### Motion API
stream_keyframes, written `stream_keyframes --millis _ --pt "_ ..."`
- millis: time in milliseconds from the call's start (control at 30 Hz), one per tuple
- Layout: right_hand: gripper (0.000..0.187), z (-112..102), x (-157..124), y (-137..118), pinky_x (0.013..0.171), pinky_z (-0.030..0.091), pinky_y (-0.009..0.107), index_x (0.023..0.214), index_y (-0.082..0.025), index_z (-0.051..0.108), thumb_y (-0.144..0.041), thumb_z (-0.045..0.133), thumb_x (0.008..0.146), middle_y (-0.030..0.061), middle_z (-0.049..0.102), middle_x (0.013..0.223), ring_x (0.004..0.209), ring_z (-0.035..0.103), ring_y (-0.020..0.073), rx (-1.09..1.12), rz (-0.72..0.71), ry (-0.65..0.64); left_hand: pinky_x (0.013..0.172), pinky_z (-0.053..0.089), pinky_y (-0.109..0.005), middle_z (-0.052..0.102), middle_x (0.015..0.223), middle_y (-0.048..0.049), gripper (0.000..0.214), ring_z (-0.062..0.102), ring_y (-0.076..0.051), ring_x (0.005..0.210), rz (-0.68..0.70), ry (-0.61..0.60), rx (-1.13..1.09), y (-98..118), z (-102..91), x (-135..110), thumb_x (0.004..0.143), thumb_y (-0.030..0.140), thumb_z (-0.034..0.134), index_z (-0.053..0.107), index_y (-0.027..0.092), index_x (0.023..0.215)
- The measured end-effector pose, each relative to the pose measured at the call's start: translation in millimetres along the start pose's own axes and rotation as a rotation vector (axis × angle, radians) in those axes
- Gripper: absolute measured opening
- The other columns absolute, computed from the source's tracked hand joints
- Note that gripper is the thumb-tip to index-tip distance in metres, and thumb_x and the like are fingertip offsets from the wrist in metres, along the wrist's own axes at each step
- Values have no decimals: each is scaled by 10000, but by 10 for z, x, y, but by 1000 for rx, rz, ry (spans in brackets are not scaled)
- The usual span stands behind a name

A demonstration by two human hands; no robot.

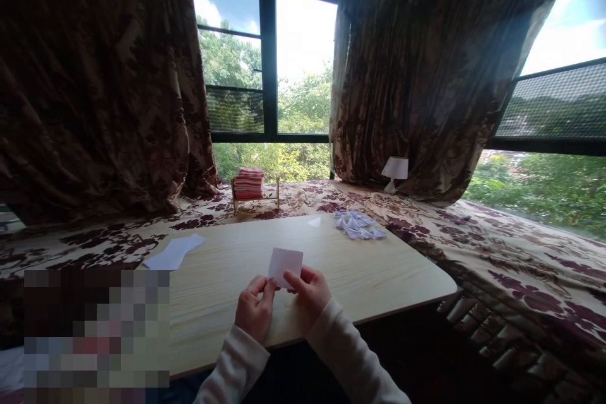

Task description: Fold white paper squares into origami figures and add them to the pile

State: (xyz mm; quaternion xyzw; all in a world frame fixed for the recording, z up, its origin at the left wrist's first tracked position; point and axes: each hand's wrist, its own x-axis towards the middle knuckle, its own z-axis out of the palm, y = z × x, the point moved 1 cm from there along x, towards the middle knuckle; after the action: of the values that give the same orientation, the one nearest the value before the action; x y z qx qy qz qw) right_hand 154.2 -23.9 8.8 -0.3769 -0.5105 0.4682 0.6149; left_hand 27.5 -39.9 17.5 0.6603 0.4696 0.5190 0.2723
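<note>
A small white square of paper (285, 264) stands up just above the wooden table (379, 271), near its front edge. My left hand (254, 312) pinches its lower left corner between thumb and fingers. My right hand (310, 290) pinches its lower right edge in the same way. Both wrists are in cream sleeves. A pile of several small folded white paper pieces (358, 225) lies at the table's far right corner. Flat white paper sheets (174, 252) lie at the far left edge.
A patterned dark red and cream cushion bench (511, 265) runs behind and to the right of the table. A small wooden rack with striped folded cloth (249, 184) and a small white lamp (395, 170) stand by the windows. Heavy curtains hang around.
</note>
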Motion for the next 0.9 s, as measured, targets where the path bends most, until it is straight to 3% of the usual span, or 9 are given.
stream_keyframes --millis 200,367,500,600,767,833,900 --pt "226 103 -64 -1 487 362 232 597 -95 631 -318 670 594 9 571 518 495 461 108 -75 -40 -33 601 381 -243 488 576 -1 289 481 -148 609 141 112 143 -98 43 5 776 334 437 511 176 545" --pt "242 89 -44 83 442 293 214 533 -102 595 -307 601 661 -19 493 462 465 383 84 -232 -103 -48 607 385 -259 526 572 -25 290 496 -163 619 136 171 234 -150 53 12 762 323 440 543 177 534" --pt "240 83 -49 98 464 301 214 594 -106 608 -298 531 716 -9 518 511 490 398 91 -316 -161 -100 621 404 -264 595 609 -42 302 543 -176 642 14 155 126 -108 29 5 750 374 442 580 168 576" --pt "257 37 -36 105 468 304 211 572 -124 584 -312 506 729 -21 487 485 490 402 92 -353 -172 -56 641 418 -269 647 657 -54 323 572 -191 666 -120 183 32 -120 -16 28 722 431 465 618 158 643" --pt "311 -154 49 140 421 290 202 570 -149 548 -425 516 709 -50 414 444 432 362 81 -208 -97 160 642 427 -274 652 641 -52 324 588 -211 687 -291 461 -45 -237 -111 106 674 445 497 635 151 663" --pt "340 -197 73 125 413 299 200 605 -145 557 -464 512 715 -40 436 472 435 373 81 -144 -70 176 639 423 -270 640 622 -43 312 581 -204 672 -248 403 -53 -217 -80 107 677 439 510 630 152 657" --pt "339 -193 74 92 419 309 200 646 -137 576 -463 521 723 -20 481 516 458 400 84 -138 -72 111 643 417 -258 632 646 -34 302 569 -189 677 -142 227 -78 -135 -1 82 712 427 499 619 154 664"
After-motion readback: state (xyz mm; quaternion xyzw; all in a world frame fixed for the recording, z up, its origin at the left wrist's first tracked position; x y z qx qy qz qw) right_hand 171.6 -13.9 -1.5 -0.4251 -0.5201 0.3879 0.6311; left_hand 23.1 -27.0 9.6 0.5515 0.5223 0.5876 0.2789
